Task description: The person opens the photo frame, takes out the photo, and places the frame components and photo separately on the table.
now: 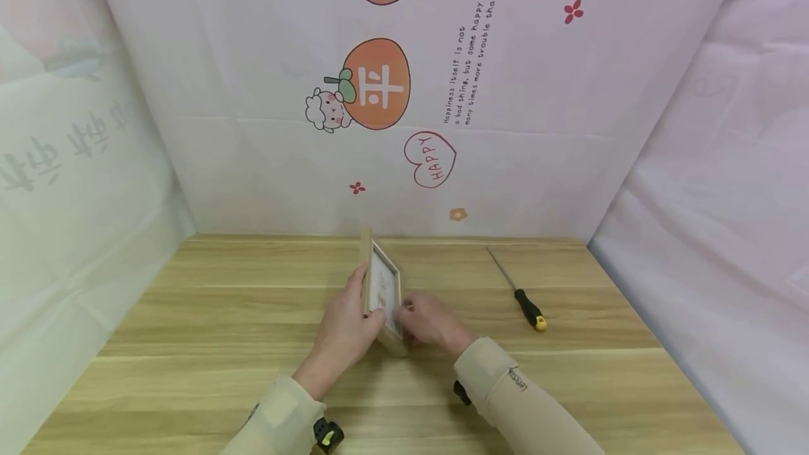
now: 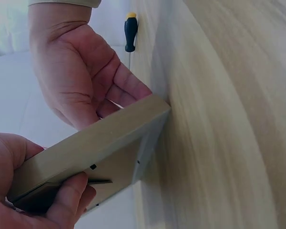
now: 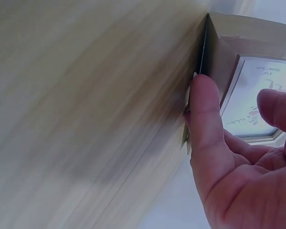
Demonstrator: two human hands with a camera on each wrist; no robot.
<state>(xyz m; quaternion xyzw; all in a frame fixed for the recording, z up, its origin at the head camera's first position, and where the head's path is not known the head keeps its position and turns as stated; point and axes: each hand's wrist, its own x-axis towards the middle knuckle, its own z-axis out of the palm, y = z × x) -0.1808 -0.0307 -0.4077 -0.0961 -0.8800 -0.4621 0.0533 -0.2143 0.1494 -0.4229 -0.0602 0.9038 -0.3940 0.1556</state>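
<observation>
A light wooden picture frame (image 1: 382,274) with a white insert stands tilted on its edge on the table. My left hand (image 1: 344,325) grips its left side, thumb at the front and fingers behind. In the left wrist view those fingers lie against the back, by a dark flap (image 2: 42,194); small dark fasteners show on the back rim. My right hand (image 1: 432,321) is at the opposite side. The right wrist view shows its index finger (image 3: 207,109) extended along the frame's edge, while the thumb (image 3: 276,102) stands apart over the front. Its other fingertips are partly hidden.
A screwdriver (image 1: 529,309) with a black and yellow handle lies to the right on the wood-grain table (image 1: 208,328). White printed sheets (image 1: 531,160) stand behind the table and along both sides.
</observation>
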